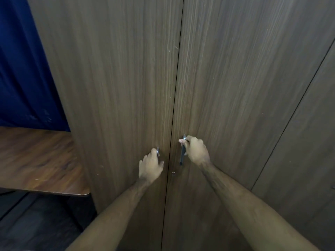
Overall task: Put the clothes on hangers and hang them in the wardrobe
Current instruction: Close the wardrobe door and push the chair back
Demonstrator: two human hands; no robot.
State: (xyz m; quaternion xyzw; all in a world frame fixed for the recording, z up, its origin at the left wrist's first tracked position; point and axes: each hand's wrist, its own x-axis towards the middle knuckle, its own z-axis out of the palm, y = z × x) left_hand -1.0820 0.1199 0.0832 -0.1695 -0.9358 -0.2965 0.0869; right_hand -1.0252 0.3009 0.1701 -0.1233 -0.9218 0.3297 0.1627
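Note:
A tall wardrobe of dark wood grain fills the view, its left door [117,87] and right door [235,78] meeting at a thin closed seam. My left hand [150,165] grips the metal handle of the left door [158,151], which it mostly hides. My right hand [196,150] holds the dark bar handle of the right door [182,154], fingers curled round its upper part. A small keyhole [173,173] sits just below, right of the seam. No clothes or hangers are in view.
A brown wooden table [39,160] stands at the left, its corner touching the wardrobe side. A dark blue curtain [21,69] hangs behind it. Another wardrobe panel [304,142] adjoins at the right. The floor below the table is dark.

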